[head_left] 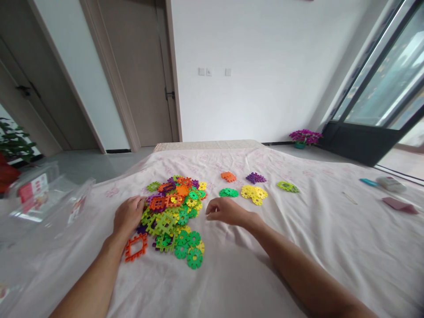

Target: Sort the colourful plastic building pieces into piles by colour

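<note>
A heaped pile of plastic building pieces lies on the cloth, with orange square frames (135,247), lime-green lattice squares (165,223) and green notched discs (194,258) among yellow and purple ones. My left hand (130,215) rests against the pile's left edge, fingers stretched onto it and their tips partly hidden. Just right of the pile, my right hand (225,211) hovers with fingers loosely bent; nothing shows between them. Beyond it are small single-colour groups: orange pieces (228,176), purple pieces (255,178), green discs (228,192), yellow discs (254,193) and lime pieces (288,187).
Clear plastic packaging (39,203) lies at the left. On the right of the pale flowered cloth (331,247) are a blue item (369,182), a whitish packet (391,183) and a dusty-pink flat item (400,205). A pot of purple flowers (305,137) stands beyond.
</note>
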Demonstrator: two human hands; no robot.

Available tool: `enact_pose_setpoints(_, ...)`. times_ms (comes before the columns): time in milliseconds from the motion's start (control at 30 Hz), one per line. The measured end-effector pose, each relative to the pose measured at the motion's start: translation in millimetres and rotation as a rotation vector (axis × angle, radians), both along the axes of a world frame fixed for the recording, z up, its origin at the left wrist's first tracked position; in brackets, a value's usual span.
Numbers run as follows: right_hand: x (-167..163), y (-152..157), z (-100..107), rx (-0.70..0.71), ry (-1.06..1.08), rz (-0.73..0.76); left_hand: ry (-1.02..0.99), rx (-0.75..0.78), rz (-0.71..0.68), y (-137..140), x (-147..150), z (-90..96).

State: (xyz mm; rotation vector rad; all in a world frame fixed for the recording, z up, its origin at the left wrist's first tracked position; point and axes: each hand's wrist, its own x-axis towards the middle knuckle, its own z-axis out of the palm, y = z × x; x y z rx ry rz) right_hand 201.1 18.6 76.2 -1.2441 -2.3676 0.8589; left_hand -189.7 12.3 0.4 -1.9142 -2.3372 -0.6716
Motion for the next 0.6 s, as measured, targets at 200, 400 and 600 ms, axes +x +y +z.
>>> enact_pose_setpoints(200,-39.7,-31.3,-18.7,-0.043,0.030,0.206,-0.001,-0.011,-0.003,0.3,-0.2,0.3)
enact_pose_setpoints(400,-44.3,-37.7,-22.6,-0.030,-0.024,0.193,-0.020,0.004,0.000,2.3,-2.7,-3.6)
enact_pose_setpoints(600,-38.4,-19.3,-33.0,-0.208,0.233,0.038,0.015,-0.011,-0.001,1.0,-1.3,-2.2)
